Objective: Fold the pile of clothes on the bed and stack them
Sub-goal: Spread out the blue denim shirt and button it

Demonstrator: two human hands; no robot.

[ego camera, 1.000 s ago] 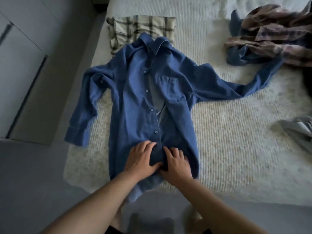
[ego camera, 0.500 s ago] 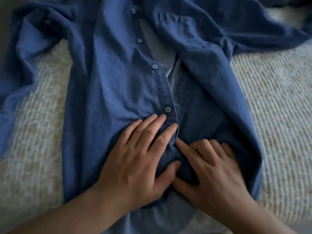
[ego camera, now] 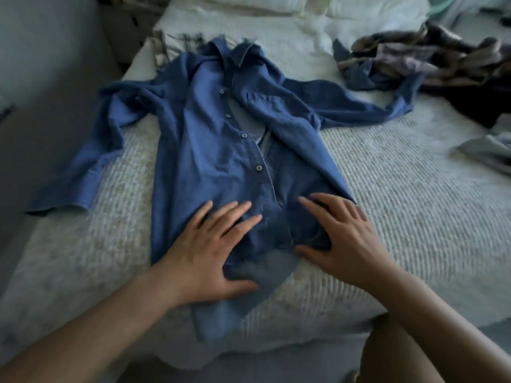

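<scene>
Blue denim shirt [ego camera: 210, 150] spread front-up across the near half of the bed [ego camera: 401, 205], collar toward 12 o'clock, hem toward 6 o'clock and spilling over the near edge. Left sleeve trailing out to 9 o'clock, cuff at the mattress edge; right sleeve stretched toward 2 o'clock, its end lying against the pile of clothes [ego camera: 431, 62]. Placket buttoned partway, gaping open in the middle.

Left hand [ego camera: 210, 255] flat on the lower front panel, fingers straight and fanned wide, pointing toward 1 o'clock, thumb on the hem. Right hand [ego camera: 340, 239] flat just beside it at 3 o'clock, fingers spread wide, thumb pressing a small crease of cloth; nothing gripped by either.

Folded plaid garment [ego camera: 168, 44] at 12 o'clock, partly under the collar. Grey garment [ego camera: 489, 150] at 3 o'clock, well apart. Pillows [ego camera: 257, 1] at the far end.
</scene>
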